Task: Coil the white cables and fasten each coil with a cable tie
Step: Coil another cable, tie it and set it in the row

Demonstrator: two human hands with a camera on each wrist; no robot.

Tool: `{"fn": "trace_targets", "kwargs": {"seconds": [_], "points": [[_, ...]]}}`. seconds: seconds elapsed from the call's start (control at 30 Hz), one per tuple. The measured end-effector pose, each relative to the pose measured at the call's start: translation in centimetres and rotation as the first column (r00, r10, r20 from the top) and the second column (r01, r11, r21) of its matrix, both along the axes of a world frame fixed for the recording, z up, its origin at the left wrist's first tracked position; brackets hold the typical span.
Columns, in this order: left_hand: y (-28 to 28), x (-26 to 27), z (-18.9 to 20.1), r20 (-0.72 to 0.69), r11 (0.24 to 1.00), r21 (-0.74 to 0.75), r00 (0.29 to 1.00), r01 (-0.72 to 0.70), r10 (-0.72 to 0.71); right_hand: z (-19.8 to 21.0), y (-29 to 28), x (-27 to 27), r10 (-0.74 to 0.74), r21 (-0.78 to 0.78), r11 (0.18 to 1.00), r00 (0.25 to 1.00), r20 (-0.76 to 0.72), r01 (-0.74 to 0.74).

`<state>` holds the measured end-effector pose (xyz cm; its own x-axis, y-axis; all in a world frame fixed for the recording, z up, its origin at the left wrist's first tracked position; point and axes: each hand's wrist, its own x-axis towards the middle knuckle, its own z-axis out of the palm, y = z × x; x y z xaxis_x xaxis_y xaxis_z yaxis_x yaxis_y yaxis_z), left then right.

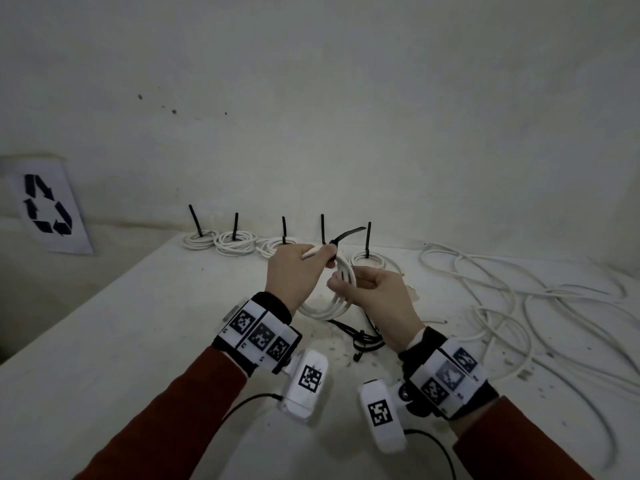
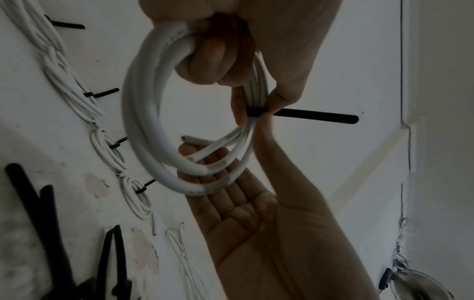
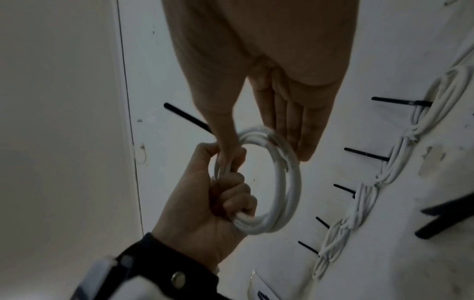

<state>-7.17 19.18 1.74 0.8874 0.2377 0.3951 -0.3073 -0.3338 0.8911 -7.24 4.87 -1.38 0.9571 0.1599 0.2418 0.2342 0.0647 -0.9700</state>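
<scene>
white cable coil [image 1: 332, 299] held upright | black cable tie [image 2: 302, 116] cinched round it

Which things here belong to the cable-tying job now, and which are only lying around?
Job in hand:
- white cable coil, gripped by left hand
- black cable tie round it, pinched by right hand
- loose white cables, still to coil
- spare black ties

Lying about:
- five finished coils, already tied
- recycling sign
</scene>
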Motion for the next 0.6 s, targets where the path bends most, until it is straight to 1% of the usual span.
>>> {"fn": "trace_targets", "kwargs": {"seconds": [0.07,0.1,0.3,0.33,0.4,0.47,0.5,0.53,0.57,0.6], "points": [[-0.1,-0.2,-0.1,-0.008,1.000,0.002,1.000,-0.003,0.003,-0.5,0.3,-0.1,-0.056,0.012,0.998,0.998,0.010,0.056],[0.0,-0.3,0.0,-0.011,1.000,0.007,1.000,-0.001,0.001,-0.5,0.4,-0.2,-0.061,0.018,0.998,0.998,0.007,0.061],[0.4,-0.8,0.5,-0.002,0.998,0.048,0.999,0.045,-0.045,-0.2,0.4,-0.9,0.017,-0.024,1.000,1.000,0.023,-0.017],[0.5,-0.9,0.7,-0.005,0.996,0.064,0.998,0.063,-0.062,-0.1,0.3,-1.0,0.028,-0.063,0.998,0.999,0.040,-0.026],[0.8,-1.1,1.4,-0.041,0.989,0.102,0.993,0.112,-0.108,0.4,0.0,-1.1,0.057,-0.217,0.976,0.992,0.113,-0.031],[1.0,-1.2,2.1,-0.098,0.980,0.092,0.981,0.176,-0.167,1.0,-0.6,-1.1,0.118,-0.402,0.915,0.977,0.180,-0.037],[1.2,-1.2,2.4,-0.123,0.974,0.071,0.971,0.213,-0.203,1.4,-0.9,-1.1,0.156,-0.462,0.885,0.973,0.170,-0.062],[1.4,-1.2,2.7,-0.144,0.968,0.046,0.960,0.249,-0.240,1.7,-1.1,-1.0,0.204,-0.483,0.868,0.970,0.129,-0.118],[1.5,-1.1,2.8,-0.156,0.960,0.023,0.949,0.280,-0.274,1.9,-1.4,-0.8,0.270,-0.456,0.865,0.961,0.067,-0.211],[1.6,-1.1,2.9,-0.159,0.951,0.004,0.939,0.308,-0.304,2.0,-1.6,-0.6,0.349,-0.388,0.864,0.937,0.004,-0.320]]}}
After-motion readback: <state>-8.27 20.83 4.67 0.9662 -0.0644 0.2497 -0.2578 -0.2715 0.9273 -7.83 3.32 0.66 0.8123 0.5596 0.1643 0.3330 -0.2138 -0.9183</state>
